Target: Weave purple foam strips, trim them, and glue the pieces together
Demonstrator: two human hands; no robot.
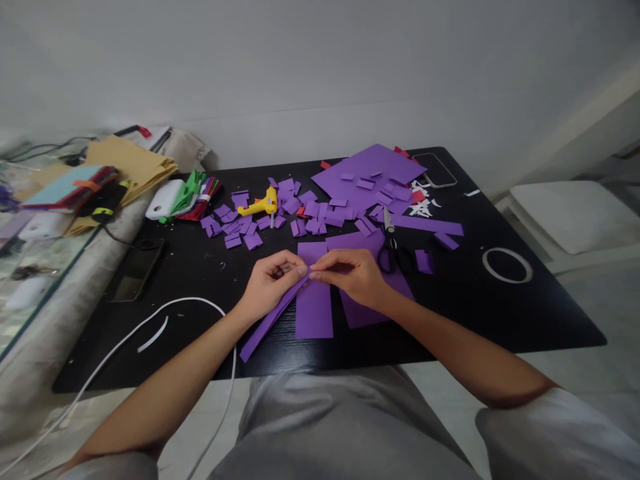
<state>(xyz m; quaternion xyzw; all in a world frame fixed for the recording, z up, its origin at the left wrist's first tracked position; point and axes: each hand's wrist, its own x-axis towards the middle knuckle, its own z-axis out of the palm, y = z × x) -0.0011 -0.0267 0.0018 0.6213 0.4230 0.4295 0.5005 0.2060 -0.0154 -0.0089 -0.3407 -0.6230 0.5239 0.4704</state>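
A long, narrow purple paper strip (pixel 270 325) slants down to the left from my fingers, and it looks folded lengthwise. My left hand (pixel 274 280) grips it near its upper end between thumb and fingers. At the tip of the same strip, my right hand (pixel 350 272) pinches with thumb and forefinger. Under the hands lies a wider purple paper rectangle (pixel 314 313), flat on the table. To its right is a larger purple sheet (pixel 367 303), partly covered by my right hand and forearm. Black-handled scissors (pixel 393 243) rest on that sheet's upper right part.
A yellow glue gun (pixel 260 205) lies among several small folded purple pieces (pixel 240 230). Behind are a big purple sheet (pixel 370 163) and white scraps (pixel 423 203). A tape ring (pixel 507 265) is at right. A phone (pixel 135 270) and white cable (pixel 165 307) lie at left.
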